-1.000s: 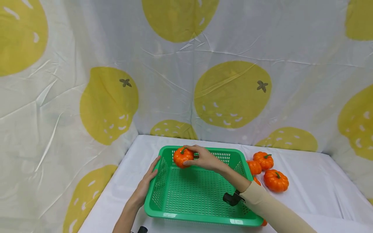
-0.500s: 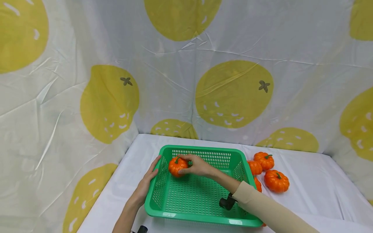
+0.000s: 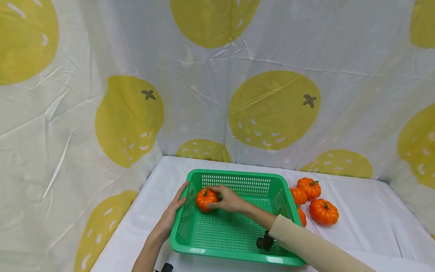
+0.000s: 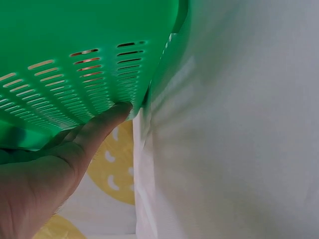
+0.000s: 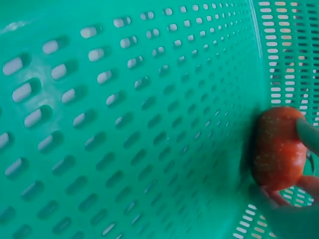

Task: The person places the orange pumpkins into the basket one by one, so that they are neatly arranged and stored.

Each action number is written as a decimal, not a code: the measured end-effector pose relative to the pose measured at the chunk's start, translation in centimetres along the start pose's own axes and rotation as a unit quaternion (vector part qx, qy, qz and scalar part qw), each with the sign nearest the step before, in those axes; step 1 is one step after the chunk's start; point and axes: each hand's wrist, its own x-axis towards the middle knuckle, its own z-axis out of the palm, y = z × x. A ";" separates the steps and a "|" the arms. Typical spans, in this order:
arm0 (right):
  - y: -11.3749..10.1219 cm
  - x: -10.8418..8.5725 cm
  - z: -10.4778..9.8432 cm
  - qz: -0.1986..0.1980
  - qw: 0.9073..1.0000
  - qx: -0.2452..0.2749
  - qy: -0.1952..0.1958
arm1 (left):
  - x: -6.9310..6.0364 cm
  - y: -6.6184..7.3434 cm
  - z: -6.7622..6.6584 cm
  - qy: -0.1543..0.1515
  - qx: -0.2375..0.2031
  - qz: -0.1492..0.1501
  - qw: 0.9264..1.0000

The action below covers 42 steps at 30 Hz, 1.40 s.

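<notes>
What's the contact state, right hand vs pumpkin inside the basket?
Touching. Head view shows the right hand gripping the pumpkin; right wrist view shows fingers against its surface.

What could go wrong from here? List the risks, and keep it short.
1. The round pumpkin might roll across the basket when the right fingers let go; whether it touches the floor is hard to tell.
2. The sleeve crosses above the right rim, so it could brush or tug it.
3. If the left fingers push, the basket may slide into the other pumpkins on its right.
</notes>
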 end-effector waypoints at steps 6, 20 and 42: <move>0.1 -0.2 -0.1 -0.013 1.000 -0.007 0.006 | 0.0 0.0 0.0 0.000 0.003 -0.002 1.000; 0.0 -0.2 0.0 -0.006 1.000 0.018 0.021 | 0.0 0.3 0.0 -0.002 -0.005 -0.004 1.000; -3.7 -9.2 -13.7 0.061 0.992 -0.003 0.109 | -0.2 0.5 -0.2 -0.004 -0.008 -0.013 1.000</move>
